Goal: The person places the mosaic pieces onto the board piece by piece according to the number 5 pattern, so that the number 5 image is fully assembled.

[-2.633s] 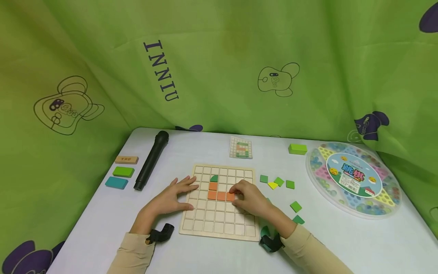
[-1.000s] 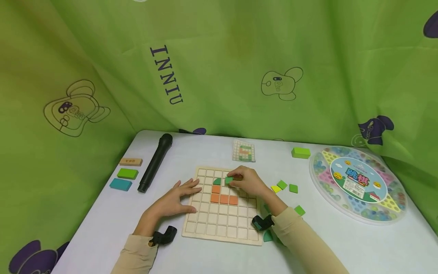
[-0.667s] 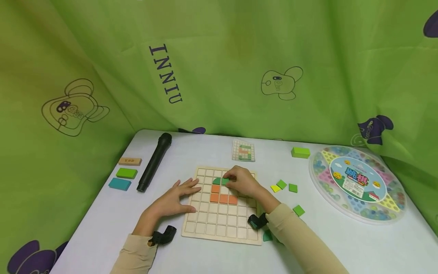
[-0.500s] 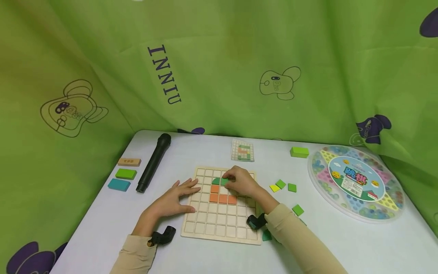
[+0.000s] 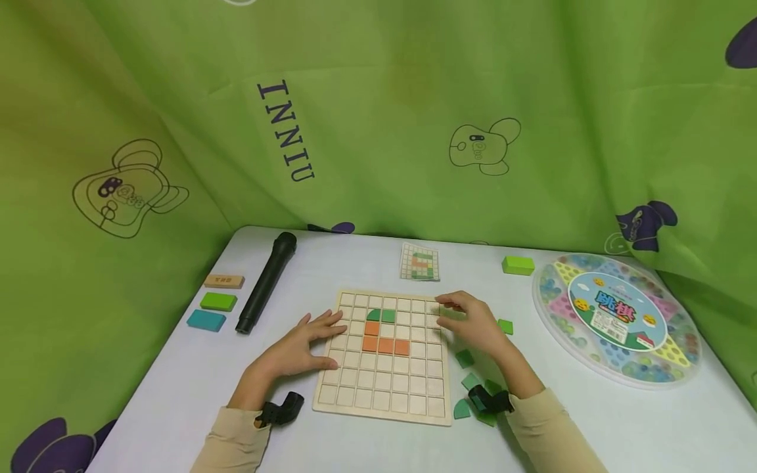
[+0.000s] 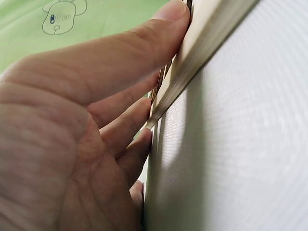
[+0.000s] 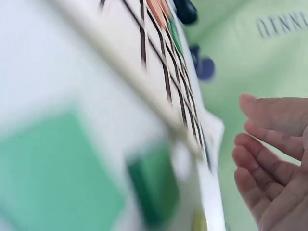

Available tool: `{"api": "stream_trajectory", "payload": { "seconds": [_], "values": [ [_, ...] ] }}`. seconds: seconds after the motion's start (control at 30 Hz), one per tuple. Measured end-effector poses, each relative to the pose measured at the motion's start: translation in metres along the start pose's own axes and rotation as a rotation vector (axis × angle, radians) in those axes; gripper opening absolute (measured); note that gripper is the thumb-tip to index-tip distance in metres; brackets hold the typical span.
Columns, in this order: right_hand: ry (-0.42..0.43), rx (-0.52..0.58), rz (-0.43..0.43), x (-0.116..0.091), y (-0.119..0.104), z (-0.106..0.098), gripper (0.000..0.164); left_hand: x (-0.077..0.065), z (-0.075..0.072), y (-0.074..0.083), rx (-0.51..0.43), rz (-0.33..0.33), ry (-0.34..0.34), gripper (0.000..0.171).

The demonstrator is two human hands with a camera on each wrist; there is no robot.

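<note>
A square wooden grid board (image 5: 384, 397) lies on the white table. Set in its cells are a green quarter-round tile (image 5: 374, 315), a green square tile (image 5: 388, 316) beside it, an orange tile (image 5: 372, 328) below, and a row of orange tiles (image 5: 386, 345). My left hand (image 5: 301, 348) rests at the board's left side, fingers spread; in the left wrist view the thumb (image 6: 168, 14) lies on the wooden edge. My right hand (image 5: 476, 322) hovers by the board's right edge, fingers loosely bent. The right wrist view shows that hand (image 7: 276, 159) holding nothing.
Loose green tiles (image 5: 464, 359) lie right of the board, some partly hidden under the right wrist. A pattern card (image 5: 420, 263) is behind the board. A black microphone (image 5: 266, 282) and wooden blocks (image 5: 219, 301) lie left; a green block (image 5: 518, 265) and round marble-game box (image 5: 618, 322) stand right.
My right hand has set the green square tile beside the quarter-round one, let go and moved right to the board's edge. The left hand has stayed in place.
</note>
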State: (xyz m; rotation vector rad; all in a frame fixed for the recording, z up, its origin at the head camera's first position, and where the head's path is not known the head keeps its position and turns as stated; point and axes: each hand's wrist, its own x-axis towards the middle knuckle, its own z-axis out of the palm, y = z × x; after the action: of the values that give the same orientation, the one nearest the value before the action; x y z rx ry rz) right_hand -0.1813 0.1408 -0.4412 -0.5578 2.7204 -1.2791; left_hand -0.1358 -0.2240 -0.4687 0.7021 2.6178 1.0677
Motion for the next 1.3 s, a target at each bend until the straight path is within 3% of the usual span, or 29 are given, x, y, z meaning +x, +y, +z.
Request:
{"api": "stream_trajectory", "payload": {
  "seconds": [0.17,0.3,0.5,0.73,0.97,1.3],
  "values": [
    [0.068,-0.080,0.064,-0.025,0.029,-0.029,0.046,0.002,0.000,0.000,0.006,-0.001,-0.011,0.075],
    [0.079,-0.131,0.125,-0.033,0.045,-0.043,0.048,0.001,0.000,-0.001,0.011,-0.004,-0.001,0.074],
    [0.062,-0.208,0.112,-0.034,0.057,-0.044,0.043,-0.001,0.001,-0.003,0.018,0.001,0.018,0.074],
    [0.121,-0.222,0.095,-0.034,0.062,-0.039,0.030,0.000,0.001,-0.003,0.018,-0.005,0.014,0.075],
    [0.137,-0.196,0.107,-0.033,0.051,-0.038,0.032,0.001,0.000,-0.003,0.009,0.002,0.008,0.075],
    [0.055,-0.031,-0.015,-0.008,0.010,-0.016,0.032,0.001,0.001,-0.003,0.015,0.001,0.011,0.074]
  ]
}}
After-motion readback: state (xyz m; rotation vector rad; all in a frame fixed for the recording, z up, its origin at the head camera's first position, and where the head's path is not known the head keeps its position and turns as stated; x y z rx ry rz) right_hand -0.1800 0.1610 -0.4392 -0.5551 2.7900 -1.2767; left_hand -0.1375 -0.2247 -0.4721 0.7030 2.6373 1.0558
